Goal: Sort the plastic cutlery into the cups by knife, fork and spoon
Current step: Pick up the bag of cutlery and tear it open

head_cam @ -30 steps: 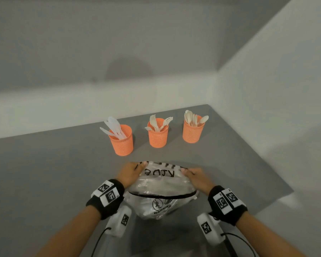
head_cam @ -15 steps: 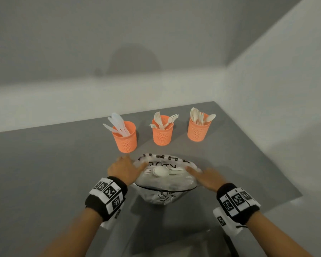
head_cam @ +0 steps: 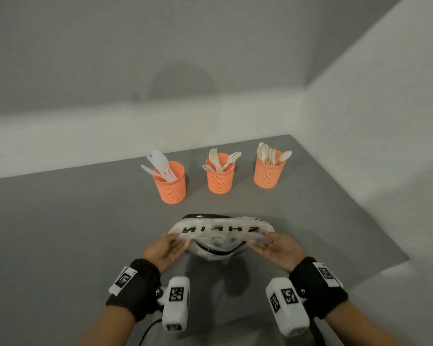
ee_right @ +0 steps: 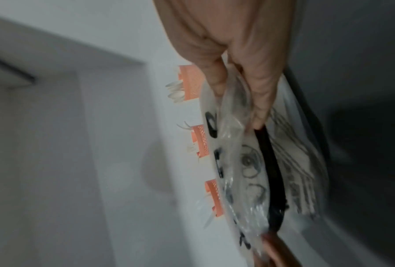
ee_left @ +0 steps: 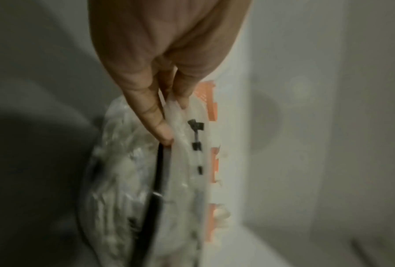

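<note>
Three orange mesh cups stand in a row on the grey table. The left cup (head_cam: 170, 182) holds white knives, the middle cup (head_cam: 220, 177) forks, the right cup (head_cam: 268, 172) spoons. In front of them I hold up a clear plastic bag (head_cam: 220, 229) with black lettering. My left hand (head_cam: 169, 247) pinches its left edge (ee_left: 175, 126) between thumb and fingers. My right hand (head_cam: 276, 248) pinches its right edge (ee_right: 244, 112). What is inside the bag is blurred.
The grey table (head_cam: 73, 233) ends at a pale wall behind the cups and at a right edge (head_cam: 375, 221) near the spoon cup. A white wall (head_cam: 373, 121) rises on the right.
Both hands, flat on the bag a moment ago, have turned palm-up and now pinch its side edges. The bag has been lifted off the table and its mouth tipped up.
</note>
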Available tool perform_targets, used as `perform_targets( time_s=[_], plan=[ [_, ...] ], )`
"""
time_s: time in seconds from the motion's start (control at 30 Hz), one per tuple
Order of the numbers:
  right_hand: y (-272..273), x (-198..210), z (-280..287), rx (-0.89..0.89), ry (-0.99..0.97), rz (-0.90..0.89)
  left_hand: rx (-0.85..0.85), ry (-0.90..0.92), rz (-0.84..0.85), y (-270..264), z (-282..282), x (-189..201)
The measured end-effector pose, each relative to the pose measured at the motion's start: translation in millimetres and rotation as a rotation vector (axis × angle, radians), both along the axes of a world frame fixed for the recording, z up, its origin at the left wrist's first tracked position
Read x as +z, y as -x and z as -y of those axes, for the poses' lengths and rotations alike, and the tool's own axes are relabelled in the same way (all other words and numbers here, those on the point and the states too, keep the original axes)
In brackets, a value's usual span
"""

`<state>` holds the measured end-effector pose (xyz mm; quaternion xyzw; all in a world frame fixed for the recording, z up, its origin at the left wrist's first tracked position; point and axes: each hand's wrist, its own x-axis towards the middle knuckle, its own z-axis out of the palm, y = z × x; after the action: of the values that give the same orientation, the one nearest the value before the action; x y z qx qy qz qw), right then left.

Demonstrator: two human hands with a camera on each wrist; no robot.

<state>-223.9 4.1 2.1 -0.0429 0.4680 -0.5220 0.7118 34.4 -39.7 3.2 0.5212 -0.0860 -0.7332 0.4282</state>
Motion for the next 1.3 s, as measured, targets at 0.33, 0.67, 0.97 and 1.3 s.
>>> perform_targets(
  time_s=[0.33,0.67,0.97,1.3],
  plan=[
    [-24.0,-12.9,12.8,-0.069,0.137,-0.240,0.088,-0.093,-0.166,18.8,7.1,-4.5],
    [-18.4,-17.4,1.8,0.140,0.119,-0.984,-0.273,0.577,1.113,12.4,-2.1,-21.8],
    [-24.1,-18.0,14.4,0.302,0.369,-1.521,-0.400,0.760,1.152,19.3,23.9,-18.7],
    [1.5,-11.2,34.6,0.416,0.047,-0.926,-0.434,0.340,0.941,28.3,49.3,6.2]
  ],
)
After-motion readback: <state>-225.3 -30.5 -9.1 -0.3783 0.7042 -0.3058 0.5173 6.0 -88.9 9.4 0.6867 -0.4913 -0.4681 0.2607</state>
